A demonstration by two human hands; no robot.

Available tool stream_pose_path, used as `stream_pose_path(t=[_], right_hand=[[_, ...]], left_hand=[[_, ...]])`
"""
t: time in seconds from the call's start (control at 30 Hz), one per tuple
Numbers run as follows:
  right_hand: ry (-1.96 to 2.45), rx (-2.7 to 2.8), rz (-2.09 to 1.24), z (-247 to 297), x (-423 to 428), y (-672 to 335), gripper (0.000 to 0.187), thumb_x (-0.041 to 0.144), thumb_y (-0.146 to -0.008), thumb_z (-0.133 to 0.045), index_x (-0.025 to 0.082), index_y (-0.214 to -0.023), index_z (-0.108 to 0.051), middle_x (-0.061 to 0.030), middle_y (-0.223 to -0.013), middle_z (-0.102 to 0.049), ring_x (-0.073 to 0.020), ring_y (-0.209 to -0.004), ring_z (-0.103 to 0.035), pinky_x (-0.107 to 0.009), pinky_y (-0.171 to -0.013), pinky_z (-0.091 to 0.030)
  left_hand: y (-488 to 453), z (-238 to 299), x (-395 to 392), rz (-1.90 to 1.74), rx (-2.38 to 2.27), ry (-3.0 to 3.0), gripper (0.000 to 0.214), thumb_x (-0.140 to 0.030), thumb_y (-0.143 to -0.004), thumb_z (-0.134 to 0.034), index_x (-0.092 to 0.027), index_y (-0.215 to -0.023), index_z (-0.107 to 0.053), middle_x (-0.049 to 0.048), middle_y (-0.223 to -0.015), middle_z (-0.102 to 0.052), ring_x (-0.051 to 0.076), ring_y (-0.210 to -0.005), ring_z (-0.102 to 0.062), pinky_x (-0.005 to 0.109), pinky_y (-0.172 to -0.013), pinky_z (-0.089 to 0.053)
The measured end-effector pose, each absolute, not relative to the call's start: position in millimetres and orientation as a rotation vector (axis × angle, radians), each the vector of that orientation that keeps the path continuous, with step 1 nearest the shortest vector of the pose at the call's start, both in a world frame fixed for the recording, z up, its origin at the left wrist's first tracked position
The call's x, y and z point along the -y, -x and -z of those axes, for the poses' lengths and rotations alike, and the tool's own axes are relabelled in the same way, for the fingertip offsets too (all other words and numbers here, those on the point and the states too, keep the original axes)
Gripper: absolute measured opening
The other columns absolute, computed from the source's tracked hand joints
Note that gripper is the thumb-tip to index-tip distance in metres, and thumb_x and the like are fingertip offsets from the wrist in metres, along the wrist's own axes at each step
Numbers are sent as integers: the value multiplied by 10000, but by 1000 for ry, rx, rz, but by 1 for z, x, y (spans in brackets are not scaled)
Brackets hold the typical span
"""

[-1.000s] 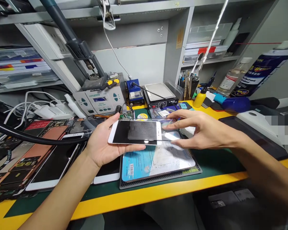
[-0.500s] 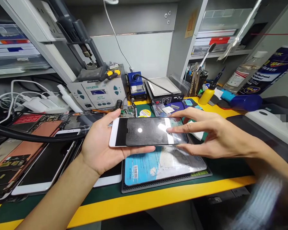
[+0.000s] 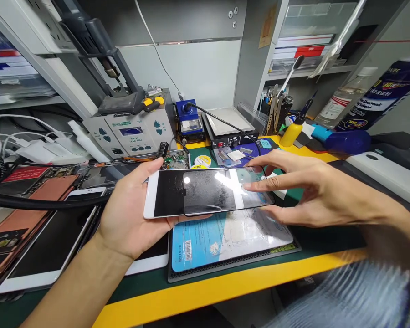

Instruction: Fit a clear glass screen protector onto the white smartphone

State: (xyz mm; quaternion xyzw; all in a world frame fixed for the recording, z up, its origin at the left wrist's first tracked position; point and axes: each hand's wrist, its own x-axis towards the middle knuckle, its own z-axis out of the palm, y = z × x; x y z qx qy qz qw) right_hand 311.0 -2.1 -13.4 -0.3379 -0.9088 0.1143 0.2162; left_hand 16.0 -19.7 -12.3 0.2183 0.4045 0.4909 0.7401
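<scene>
My left hand (image 3: 130, 214) holds a white smartphone (image 3: 167, 200) flat by its left end, screen up, above the bench. Over the phone's right part lies a clear glass screen protector (image 3: 225, 193) with a dark edge, sticking out past the phone to the right. My right hand (image 3: 307, 191) pinches that protector at its right end, thumb below and fingers on top. Below them lies a blue and white packet (image 3: 225, 237) on a dark work mat (image 3: 225, 269).
A grey rework station (image 3: 130, 132) stands at the back, with a blue unit (image 3: 187, 120) and a hot plate (image 3: 230, 125) beside it. Phones and opened boards (image 3: 37, 218) crowd the left. A yellow bottle (image 3: 292, 132), tools, and a spray can (image 3: 379, 98) sit on the right.
The protector has slid further right, off the phone. Phone and both hands sit slightly lower and left in view as the camera tilted.
</scene>
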Motion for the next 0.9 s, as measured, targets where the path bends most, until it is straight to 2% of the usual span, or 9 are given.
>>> stream_pose_path(t=[0.17,0.43,0.6,0.7,0.8,0.9], right_hand=[[960,2493,-318,12,4,-315,385,278,-748,-775,372,-1120,-798,-34,-1347,-657,-304,-1159,-671,-292,-700,-636],[965,2506,-249,8,5,-318,395,267,-728,-772,380,-1105,-803,-35,-1314,-676,-304,-1152,-677,-314,-746,-642],[971,2511,-228,7,4,-322,397,289,-736,-779,397,-1118,-795,-12,-1346,-663,-315,-1162,-675,-348,-793,-647],[973,2503,-238,6,5,-324,387,284,-741,-778,385,-1114,-799,-19,-1343,-668,-313,-1148,-684,-295,-702,-646],[977,2492,-256,5,6,-324,377,291,-758,-774,402,-1119,-793,-15,-1334,-668,-297,-1143,-682,-211,-524,-599],[973,2489,-259,4,6,-325,366,310,-771,-776,420,-1119,-789,-12,-1315,-675,-296,-1133,-681,-210,-479,-587]], left_hand=[[-17,13,19,-1131,-941,-477,295,-260,-978,-470,-105,-1081,-698,154,-963,-791,325,-842,-779,521,-772,-641],[-12,12,18,-1056,-889,-581,394,-276,-1014,-375,-74,-1049,-711,162,-931,-794,363,-753,-770,620,-568,-619],[-10,12,18,-1100,-887,-634,395,-265,-1012,-388,-63,-978,-725,155,-854,-786,347,-681,-758,587,-552,-629],[-9,12,18,-1124,-872,-638,398,-250,-1011,-377,-82,-927,-729,134,-797,-776,329,-643,-749,559,-529,-632],[-9,10,19,-1110,-880,-656,411,-255,-1018,-365,-72,-930,-721,141,-800,-776,332,-644,-749,580,-523,-628],[-9,7,20,-1115,-917,-662,380,-241,-1025,-374,-64,-945,-701,129,-812,-777,313,-651,-751,579,-499,-627]])
